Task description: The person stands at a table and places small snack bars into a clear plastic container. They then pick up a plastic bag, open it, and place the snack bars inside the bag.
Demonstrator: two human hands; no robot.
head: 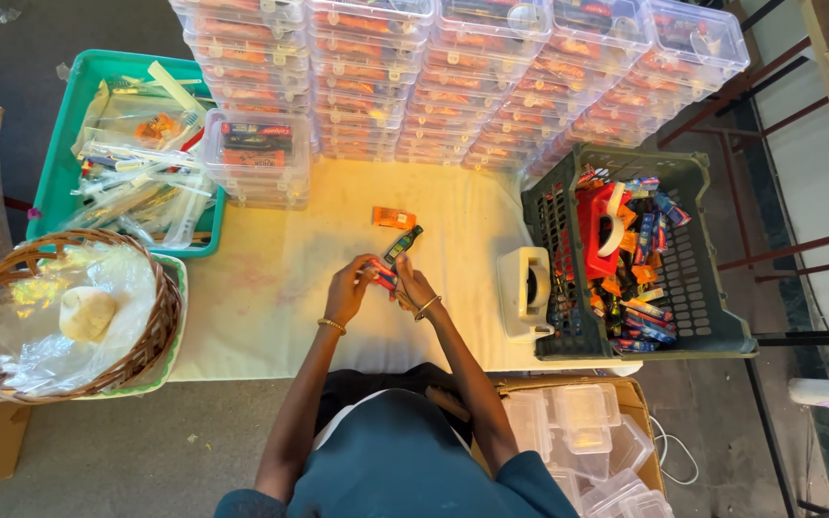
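Observation:
My left hand (350,287) and my right hand (415,284) meet over the middle of the cream table (271,288). Both grip a small red and blue packet (385,276) between them. My right hand also seems to touch a dark green tube (402,245) that sticks out away from me. A small orange packet (393,218) lies flat on the table just beyond the hands. Each wrist wears a gold bangle.
Stacks of clear lidded boxes (453,67) line the far edge. A teal tray (98,72) of wrapped items and a wicker basket (160,321) sit left. A dark crate (698,288) of small packets stands right, a white dispenser (527,288) beside it. Empty clear boxes (582,432) lie in a carton below.

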